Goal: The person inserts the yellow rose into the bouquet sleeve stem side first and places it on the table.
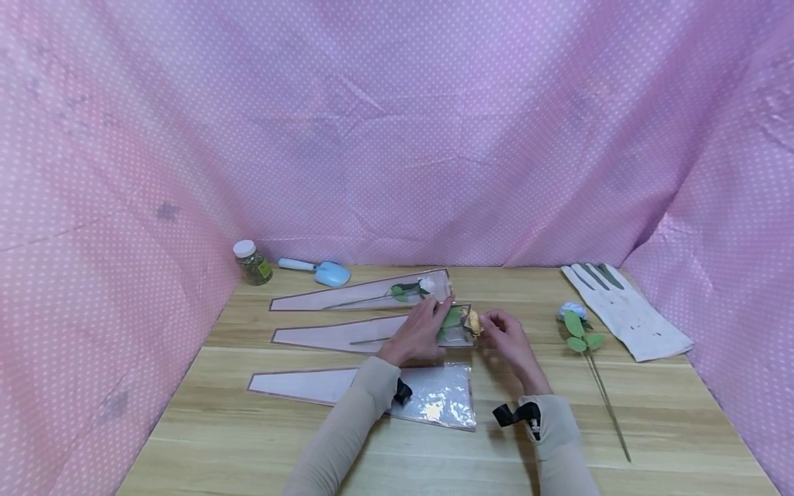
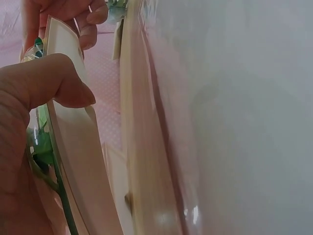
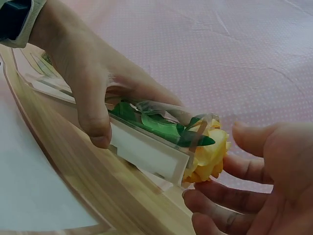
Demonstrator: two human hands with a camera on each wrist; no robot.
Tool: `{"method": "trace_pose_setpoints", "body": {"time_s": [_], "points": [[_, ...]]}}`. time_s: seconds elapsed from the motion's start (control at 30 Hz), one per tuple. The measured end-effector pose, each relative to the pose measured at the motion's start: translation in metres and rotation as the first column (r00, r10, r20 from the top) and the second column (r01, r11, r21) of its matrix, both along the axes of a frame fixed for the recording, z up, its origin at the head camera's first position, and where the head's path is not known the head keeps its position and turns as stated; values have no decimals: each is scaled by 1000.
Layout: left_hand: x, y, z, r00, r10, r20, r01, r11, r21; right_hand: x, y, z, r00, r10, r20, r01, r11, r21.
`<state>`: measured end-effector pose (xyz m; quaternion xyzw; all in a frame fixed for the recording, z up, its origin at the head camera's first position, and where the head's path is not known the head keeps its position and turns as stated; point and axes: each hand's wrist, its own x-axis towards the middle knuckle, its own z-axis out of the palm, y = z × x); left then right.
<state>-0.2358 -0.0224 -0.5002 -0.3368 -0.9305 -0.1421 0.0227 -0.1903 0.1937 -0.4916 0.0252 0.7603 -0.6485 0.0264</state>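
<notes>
Sleeving in hand: judged near its end for yellow rose point(image 3: 208, 159), with leaves and stem inside clear sleeve point(image 3: 149, 154) and bloom partly past the mouth.
Left hand point(image 1: 418, 335): gripping the clear sleeve near its wide end, thumb laid across the white backing; fingers behind largely hidden.
Right hand point(image 1: 510, 337): spread loosely about the bloom at the mouth, thumb apart from fingers; no firm pinch shown, exact contact cannot be told.
Upper sleeve point(image 1: 353, 298): lying beyond, holding white rose point(image 1: 426, 284); judged complete.
Lower sleeve point(image 1: 298, 386): lying nearest the body, partly covered, no flower visible inside.
Pale blue rose point(image 1: 573, 322): lying loose to the right, near white glove point(image 1: 645, 324); judged outstanding.
Next move: calls for a steady hold on the clear sleeve and light fingertip pressure on the bloom, easing petals inside without crushing.
</notes>
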Motion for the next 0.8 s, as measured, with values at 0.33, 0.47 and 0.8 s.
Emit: {"method": "trace_pose_setpoints", "body": {"time_s": [0.33,0.47,0.8], "points": [[-2,-4,-1,1000,7,-8,-7,1000,-4,1,-2,1,997,59,43,-59,998,4],[-3,-4,-1,1000,5,-13,-5,1000,-8,2,-5,2,998,61,32,-62,998,29],[-4,-7,-2,1000,5,-10,-6,1000,-18,1,-14,-6,995,89,39,-92,994,59]]}}
